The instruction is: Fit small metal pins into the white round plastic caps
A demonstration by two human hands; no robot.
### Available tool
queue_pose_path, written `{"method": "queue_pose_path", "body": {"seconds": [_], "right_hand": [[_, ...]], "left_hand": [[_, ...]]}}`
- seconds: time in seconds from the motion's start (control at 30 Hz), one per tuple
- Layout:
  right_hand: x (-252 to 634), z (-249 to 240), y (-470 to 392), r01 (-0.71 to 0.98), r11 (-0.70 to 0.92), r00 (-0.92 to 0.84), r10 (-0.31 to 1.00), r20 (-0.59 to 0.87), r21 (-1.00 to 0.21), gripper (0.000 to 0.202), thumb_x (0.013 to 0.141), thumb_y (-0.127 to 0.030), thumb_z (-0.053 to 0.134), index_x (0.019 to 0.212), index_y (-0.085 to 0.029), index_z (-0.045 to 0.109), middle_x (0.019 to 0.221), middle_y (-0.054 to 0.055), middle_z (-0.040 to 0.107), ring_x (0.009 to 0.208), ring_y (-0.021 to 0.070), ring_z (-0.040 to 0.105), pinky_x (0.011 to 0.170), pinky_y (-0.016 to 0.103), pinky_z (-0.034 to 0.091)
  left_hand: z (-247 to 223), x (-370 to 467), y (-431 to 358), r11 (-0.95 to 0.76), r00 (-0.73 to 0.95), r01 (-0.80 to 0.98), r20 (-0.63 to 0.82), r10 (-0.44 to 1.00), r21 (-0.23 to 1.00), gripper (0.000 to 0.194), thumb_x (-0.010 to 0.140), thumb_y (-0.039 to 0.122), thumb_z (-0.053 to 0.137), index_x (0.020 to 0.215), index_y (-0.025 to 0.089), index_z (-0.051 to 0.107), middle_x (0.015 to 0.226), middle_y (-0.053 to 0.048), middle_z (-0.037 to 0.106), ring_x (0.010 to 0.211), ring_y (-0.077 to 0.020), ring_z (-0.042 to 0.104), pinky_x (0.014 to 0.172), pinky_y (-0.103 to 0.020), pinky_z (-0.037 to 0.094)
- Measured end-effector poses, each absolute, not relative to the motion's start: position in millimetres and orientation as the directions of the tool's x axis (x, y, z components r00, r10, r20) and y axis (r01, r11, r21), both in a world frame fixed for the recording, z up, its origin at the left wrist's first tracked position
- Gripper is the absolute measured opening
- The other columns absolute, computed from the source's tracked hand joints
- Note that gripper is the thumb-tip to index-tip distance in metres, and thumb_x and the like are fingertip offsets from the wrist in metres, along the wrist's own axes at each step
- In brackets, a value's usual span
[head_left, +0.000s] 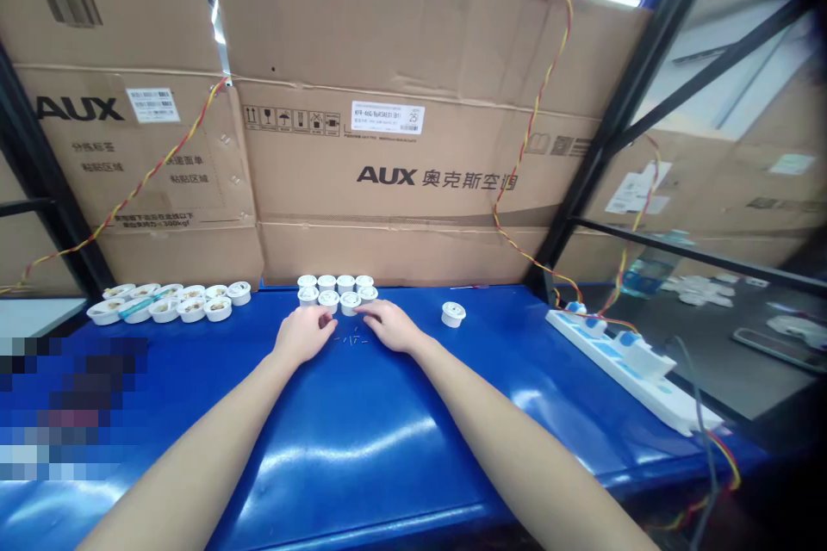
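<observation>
Two short rows of small white lidded cups stand at the back of the blue table. My left hand rests just in front of the row's left part, fingers loosely curled and apart, with nothing seen in them. On the other side, my right hand reaches its index finger to the front-row cup, at or touching its right side; thumb and finger are apart. Between the hands lie several tiny thin pale bits, too small to name. One lidded cup stands alone to the right.
At the back left is a group of white cups with brownish contents, a teal strip lying across some. A white power strip with plugs runs along the right edge. Cardboard boxes form the back wall; a red-yellow wire hangs there.
</observation>
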State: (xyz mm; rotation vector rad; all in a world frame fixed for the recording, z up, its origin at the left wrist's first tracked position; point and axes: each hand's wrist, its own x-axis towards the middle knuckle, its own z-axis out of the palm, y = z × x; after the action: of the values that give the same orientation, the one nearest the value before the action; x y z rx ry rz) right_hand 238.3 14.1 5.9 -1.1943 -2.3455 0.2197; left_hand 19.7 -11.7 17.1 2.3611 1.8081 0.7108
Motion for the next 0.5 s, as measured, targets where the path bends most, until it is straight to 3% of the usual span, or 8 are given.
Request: {"method": "queue_pose_path", "body": {"seconds": [0.17,0.3,0.43,0.5], "right_hand": [[230,2,15,0.779,0.571,-0.508,0.818,0.27,-0.262,0.041,0.096,-0.024,0.042,0.135,-0.028,0.054,0.117,0.009,0.062,0.108,0.0215,0.055,0.094,0.035,0.043],[228,2,16,0.788,0.553,-0.487,0.828,0.277,-0.271,0.042,0.097,-0.028,0.039,0.137,-0.027,0.05,0.121,0.009,0.06,0.111,0.0218,0.053,0.096,0.035,0.041],[238,15,14,0.82,0.524,-0.439,0.833,0.336,-0.229,0.032,0.093,-0.032,0.048,0.119,-0.024,0.064,0.118,0.009,0.06,0.111,0.0233,0.052,0.095,0.035,0.041],[248,25,12,0.908,0.379,-0.282,0.87,0.405,-0.181,0.028,0.09,-0.033,0.051,0.108,-0.02,0.068,0.113,0.013,0.06,0.111,0.0272,0.05,0.095,0.039,0.04]], "left_hand": [[12,18,-8,-0.389,0.253,0.844,0.364,0.896,0.37,0.021,0.084,0.036,0.054,0.096,0.028,0.069,0.097,-0.001,0.073,0.09,-0.0226,0.065,0.075,-0.032,0.05],[7,17,-3,-0.441,0.293,0.816,0.39,0.873,0.374,0.029,0.084,0.036,0.056,0.109,0.025,0.067,0.114,-0.003,0.069,0.108,-0.0239,0.062,0.093,-0.035,0.048],[4,16,-1,-0.462,0.321,0.812,0.389,0.864,0.358,0.043,0.085,0.04,0.056,0.124,0.022,0.059,0.129,-0.006,0.062,0.12,-0.0256,0.055,0.103,-0.039,0.042],[4,15,-2,-0.463,0.335,0.815,0.368,0.867,0.349,0.044,0.085,0.042,0.056,0.124,0.022,0.058,0.131,-0.007,0.06,0.122,-0.0264,0.054,0.104,-0.041,0.041]]}}
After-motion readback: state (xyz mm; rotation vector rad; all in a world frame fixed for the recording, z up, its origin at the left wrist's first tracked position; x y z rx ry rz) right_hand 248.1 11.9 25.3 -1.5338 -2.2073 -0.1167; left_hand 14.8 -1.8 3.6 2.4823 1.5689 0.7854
